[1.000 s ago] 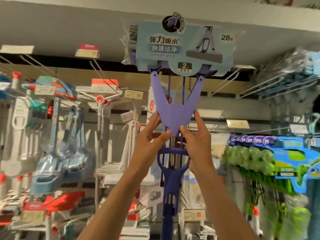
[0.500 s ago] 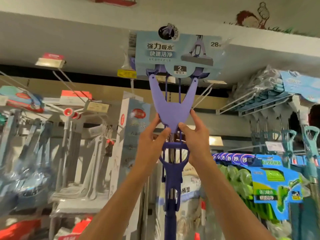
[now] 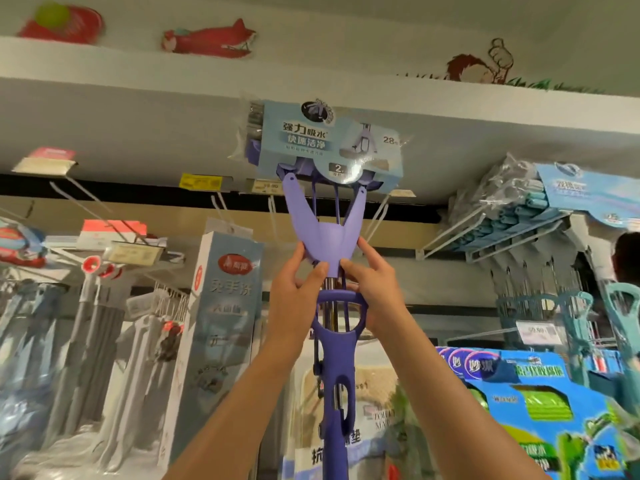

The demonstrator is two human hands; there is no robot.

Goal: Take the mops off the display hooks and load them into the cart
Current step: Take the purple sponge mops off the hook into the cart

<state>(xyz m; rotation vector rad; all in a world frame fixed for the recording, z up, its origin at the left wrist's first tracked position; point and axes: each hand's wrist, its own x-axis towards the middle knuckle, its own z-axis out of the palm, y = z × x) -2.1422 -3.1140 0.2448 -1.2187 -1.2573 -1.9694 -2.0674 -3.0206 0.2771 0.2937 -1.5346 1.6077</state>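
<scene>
A purple sponge mop [image 3: 329, 240] stands upright in front of me, its head wrapped in a light blue printed card [image 3: 329, 143] high near the ceiling ledge. My left hand [image 3: 294, 299] grips the left side of the purple yoke just above the metal shaft. My right hand [image 3: 375, 292] grips the right side of the same yoke, thumb on its front. The purple handle piece [image 3: 337, 382] runs down between my forearms. Wire display hooks [image 3: 375, 216] stick out behind the mop head. No cart is in view.
Grey mops [image 3: 114, 358] hang at the left beside a tall boxed mop [image 3: 221, 327]. Teal mops [image 3: 540, 292] and packed cloths [image 3: 509, 206] hang at the right, above blue and green packages [image 3: 526, 389]. A person's head [image 3: 628, 258] shows at the right edge.
The mop, with both hands on its yoke, has risen and tilted slightly to the left, and my view has tipped further up toward the ceiling ledge.
</scene>
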